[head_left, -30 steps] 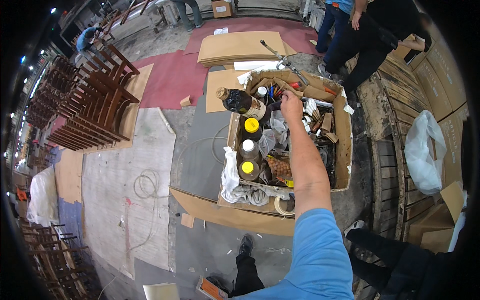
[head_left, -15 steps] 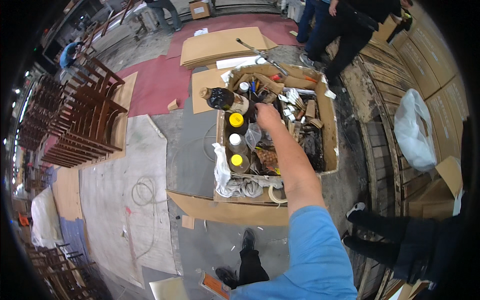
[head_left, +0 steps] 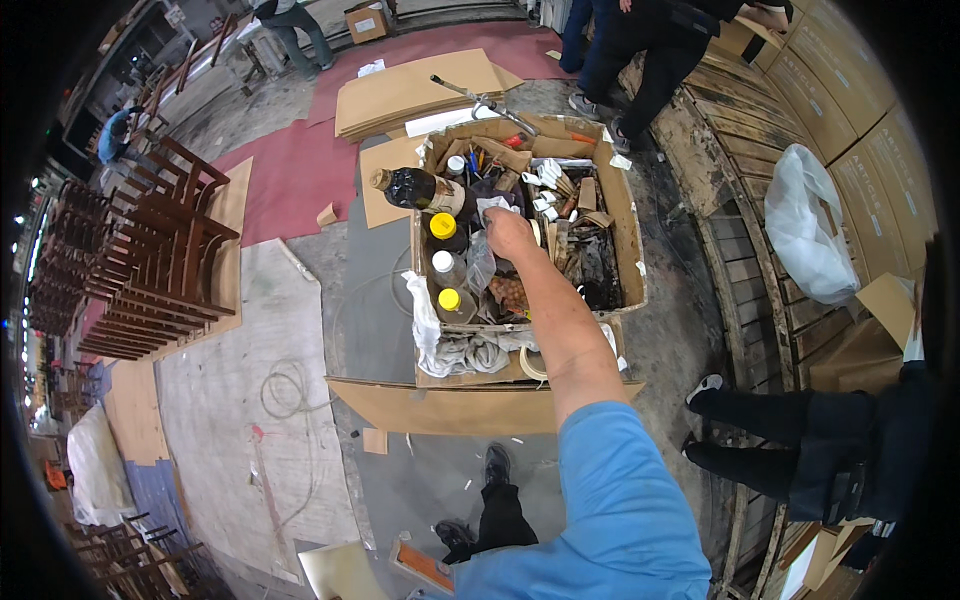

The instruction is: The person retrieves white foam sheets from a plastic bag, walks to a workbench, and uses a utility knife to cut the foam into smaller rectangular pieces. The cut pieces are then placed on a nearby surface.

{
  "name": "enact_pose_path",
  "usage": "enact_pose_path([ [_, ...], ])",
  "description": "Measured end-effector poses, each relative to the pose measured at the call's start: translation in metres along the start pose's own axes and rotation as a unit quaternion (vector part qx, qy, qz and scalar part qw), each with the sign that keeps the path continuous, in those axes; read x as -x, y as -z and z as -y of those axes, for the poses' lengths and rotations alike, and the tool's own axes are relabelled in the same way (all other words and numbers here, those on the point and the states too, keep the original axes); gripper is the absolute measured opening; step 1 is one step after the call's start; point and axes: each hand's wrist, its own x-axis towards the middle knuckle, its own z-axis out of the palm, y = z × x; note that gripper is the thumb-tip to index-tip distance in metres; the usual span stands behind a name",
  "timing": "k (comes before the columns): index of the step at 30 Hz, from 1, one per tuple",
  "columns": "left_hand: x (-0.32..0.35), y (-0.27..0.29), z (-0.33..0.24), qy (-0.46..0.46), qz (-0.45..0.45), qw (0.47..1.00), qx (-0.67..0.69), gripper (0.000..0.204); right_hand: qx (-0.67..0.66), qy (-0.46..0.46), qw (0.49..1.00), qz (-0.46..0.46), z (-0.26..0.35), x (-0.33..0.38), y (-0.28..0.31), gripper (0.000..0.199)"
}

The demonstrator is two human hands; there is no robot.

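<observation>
My right hand (head_left: 508, 233) reaches down into an open cardboard box (head_left: 632, 230) of mixed tools and supplies. Its fingers are curled together beside a pale scrap, and what they grip, if anything, is hidden. Just left of it a dark brown bottle (head_left: 422, 190) leans over the box's left side. Below the bottle stand a dark yellow-capped jar (head_left: 443, 228), a white-capped bottle (head_left: 447, 268) and a clear yellow-capped bottle (head_left: 453, 303). To the hand's right lie several white-ended brushes (head_left: 547, 185). My left hand is out of view.
Grey rags (head_left: 465, 355) and a roll of tape (head_left: 533, 365) sit at the box's near side. Flat cardboard sheets (head_left: 420, 90) lie beyond it. Stacked wooden chair frames (head_left: 165, 260) stand left. A person in dark clothes (head_left: 840, 440) is close at right, beside wooden slats (head_left: 750, 330).
My view has shifted, so the box appears further left and slightly higher. My right hand stays in the box, and a pale scrap now shows by its fingertips.
</observation>
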Motion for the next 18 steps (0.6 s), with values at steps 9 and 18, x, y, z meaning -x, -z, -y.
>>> enact_pose_path([
  [9,0.027,0.001,-0.032,-0.01,-0.032,0.998,0.051,0.059,-0.178,-0.092,0.973,-0.112,-0.066,-0.007,0.112,0.03],
  [18,0.032,-0.005,-0.073,-0.039,-0.078,0.985,0.146,0.041,-0.342,-0.18,0.916,-0.106,-0.071,0.066,0.202,0.029],
])
